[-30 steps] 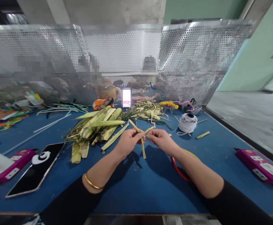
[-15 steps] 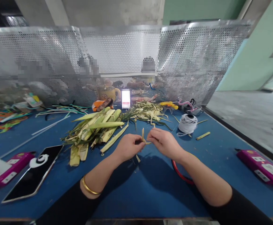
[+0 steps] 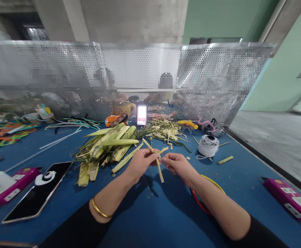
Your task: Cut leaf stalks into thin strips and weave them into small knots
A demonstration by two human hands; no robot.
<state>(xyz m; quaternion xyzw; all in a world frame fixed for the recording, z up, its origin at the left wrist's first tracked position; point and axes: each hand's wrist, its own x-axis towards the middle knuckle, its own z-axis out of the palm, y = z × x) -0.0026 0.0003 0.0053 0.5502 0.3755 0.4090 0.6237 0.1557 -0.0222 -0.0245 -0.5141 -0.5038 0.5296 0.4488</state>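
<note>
Pale yellow husk strips point(image 3: 159, 169) cross one another in front of me, above the blue table point(image 3: 150, 213). My left hand point(image 3: 143, 162) pinches them where they cross, thumb against fingers. On their right side my right hand point(image 3: 175, 164) has its thumb and fingertips pressed together beside the crossing; what lies between those fingertips is too small to make out. A pile of green-yellow corn husks point(image 3: 106, 144) lies left of my hands, with one long husk piece point(image 3: 127, 158) next to my left hand. Behind my hands is a heap of shredded husk point(image 3: 163, 129).
A white string roll point(image 3: 207, 147) and a short stalk point(image 3: 225, 160) lie at the right. Red and yellow rings point(image 3: 199, 203) are under my right forearm. Magenta devices point(image 3: 290, 198) flank the table, a black tablet point(image 3: 39, 193) lies left, and a perforated metal screen point(image 3: 140, 69) stands behind.
The husk strips have turned and now show as a longer crossed shape, reaching above and below my left hand. My right hand has lowered slightly. The whole view has shifted a little.
</note>
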